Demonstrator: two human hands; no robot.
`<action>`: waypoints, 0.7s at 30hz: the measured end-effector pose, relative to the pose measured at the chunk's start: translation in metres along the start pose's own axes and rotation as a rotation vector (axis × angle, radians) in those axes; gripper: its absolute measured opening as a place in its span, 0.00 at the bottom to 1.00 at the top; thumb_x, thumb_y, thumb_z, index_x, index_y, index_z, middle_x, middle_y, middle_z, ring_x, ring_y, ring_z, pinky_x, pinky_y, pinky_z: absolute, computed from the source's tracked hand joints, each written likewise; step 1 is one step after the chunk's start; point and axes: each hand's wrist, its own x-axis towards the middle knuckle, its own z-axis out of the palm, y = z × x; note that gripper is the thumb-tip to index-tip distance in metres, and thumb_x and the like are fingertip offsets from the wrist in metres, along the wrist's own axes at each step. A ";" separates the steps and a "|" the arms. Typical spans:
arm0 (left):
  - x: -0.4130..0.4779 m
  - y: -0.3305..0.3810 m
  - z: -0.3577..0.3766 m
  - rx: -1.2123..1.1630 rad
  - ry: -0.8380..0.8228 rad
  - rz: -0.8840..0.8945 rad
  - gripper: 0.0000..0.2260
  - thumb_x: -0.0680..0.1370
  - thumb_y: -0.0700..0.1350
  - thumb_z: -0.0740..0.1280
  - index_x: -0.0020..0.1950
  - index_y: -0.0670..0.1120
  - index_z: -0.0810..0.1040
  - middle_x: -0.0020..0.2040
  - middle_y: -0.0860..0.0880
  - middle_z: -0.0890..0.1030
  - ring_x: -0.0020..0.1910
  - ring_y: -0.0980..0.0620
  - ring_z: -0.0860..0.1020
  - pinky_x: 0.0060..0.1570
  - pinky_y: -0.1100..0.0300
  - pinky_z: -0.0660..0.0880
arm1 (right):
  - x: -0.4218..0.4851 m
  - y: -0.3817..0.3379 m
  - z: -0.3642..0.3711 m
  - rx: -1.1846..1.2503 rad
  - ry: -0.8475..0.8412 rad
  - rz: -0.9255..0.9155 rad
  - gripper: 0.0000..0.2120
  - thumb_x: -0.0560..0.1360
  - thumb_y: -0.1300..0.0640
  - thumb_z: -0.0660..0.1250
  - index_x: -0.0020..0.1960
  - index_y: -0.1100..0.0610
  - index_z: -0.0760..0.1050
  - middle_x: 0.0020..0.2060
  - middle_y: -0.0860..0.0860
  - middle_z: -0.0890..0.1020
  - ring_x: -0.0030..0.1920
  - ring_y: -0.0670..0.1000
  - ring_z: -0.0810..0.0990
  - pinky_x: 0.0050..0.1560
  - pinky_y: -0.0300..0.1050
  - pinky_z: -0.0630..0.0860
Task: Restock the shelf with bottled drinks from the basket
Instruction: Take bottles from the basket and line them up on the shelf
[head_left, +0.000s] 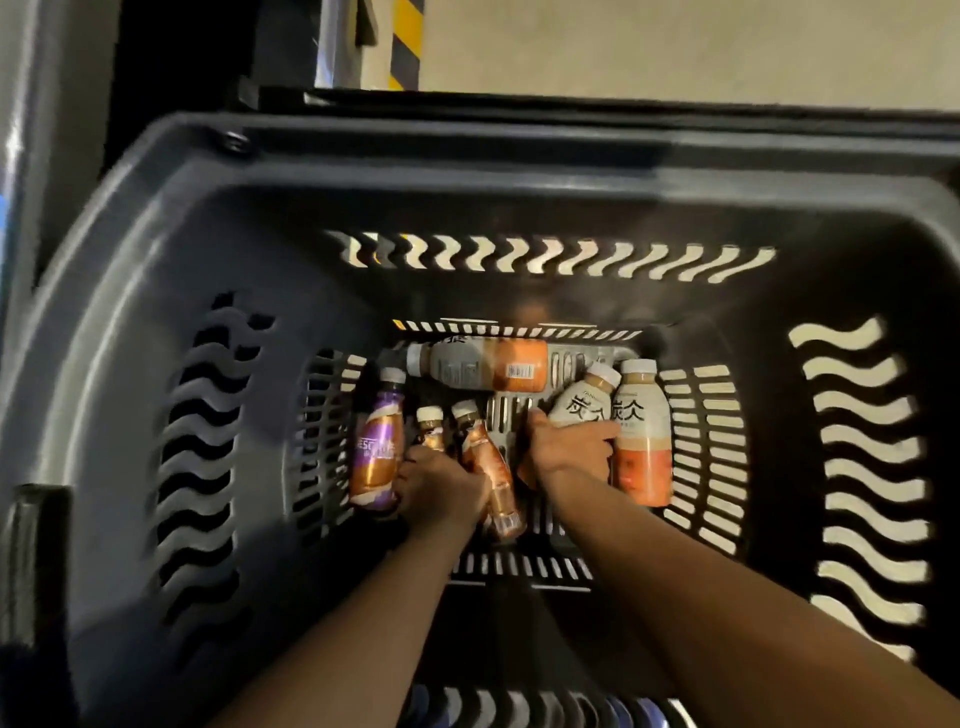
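Observation:
I look down into a deep dark plastic basket (171, 270) with several bottled drinks on its slotted floor. My left hand (441, 486) grips a small brown bottle (430, 423) whose white cap sticks out above my fingers. Beside it lie a purple bottle (376, 447) and an orange-brown bottle (491, 467). My right hand (569, 447) curls round a white-labelled bottle (584, 402). A second white and orange bottle (641, 436) lies right of it. One more bottle (483, 366) lies crosswise at the far end.
The basket's tall walls with wavy slots (862, 467) surround both forearms. Beyond the far rim are a pale floor (675, 47) and a yellow-and-black striped post (408, 41). No shelf shows in the view.

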 end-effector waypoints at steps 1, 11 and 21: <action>0.003 -0.001 0.004 -0.005 0.013 -0.014 0.35 0.74 0.59 0.69 0.72 0.41 0.62 0.68 0.38 0.69 0.65 0.39 0.71 0.59 0.47 0.72 | 0.004 0.001 0.004 0.014 0.047 0.010 0.46 0.72 0.40 0.72 0.76 0.59 0.50 0.66 0.61 0.73 0.62 0.63 0.76 0.62 0.56 0.73; -0.030 -0.005 -0.030 0.378 -0.106 0.298 0.31 0.74 0.59 0.70 0.73 0.52 0.65 0.71 0.43 0.66 0.65 0.40 0.70 0.59 0.47 0.74 | -0.037 0.024 -0.070 -0.071 -0.182 -0.217 0.29 0.73 0.50 0.74 0.68 0.55 0.63 0.50 0.46 0.74 0.50 0.50 0.73 0.43 0.42 0.73; -0.265 0.032 -0.277 -0.313 -0.366 0.386 0.34 0.71 0.45 0.75 0.73 0.47 0.64 0.65 0.49 0.73 0.60 0.46 0.73 0.55 0.56 0.69 | -0.283 -0.046 -0.261 -0.152 -0.143 -0.391 0.24 0.69 0.42 0.73 0.55 0.54 0.68 0.46 0.51 0.79 0.44 0.53 0.77 0.44 0.47 0.73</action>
